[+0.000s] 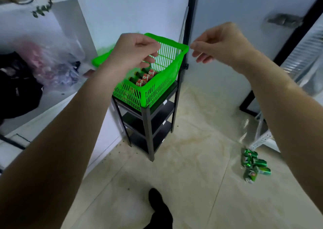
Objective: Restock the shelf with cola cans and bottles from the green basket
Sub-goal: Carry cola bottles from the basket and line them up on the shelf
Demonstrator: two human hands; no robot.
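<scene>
A green slatted basket stands on top of a small black shelf rack by the white wall. Inside it lie cola bottles with red labels, partly hidden by my left hand. My left hand hovers above the basket's near-left side, fingers loosely curled and holding nothing. My right hand hangs in the air just right of the basket's far corner, fingers apart and empty. The rack's lower black shelves are bare.
Several green cans lie on the tiled floor at the right, next to a white metal frame. A black bag and a clear plastic bag sit on a white ledge at the left. My dark shoe is below.
</scene>
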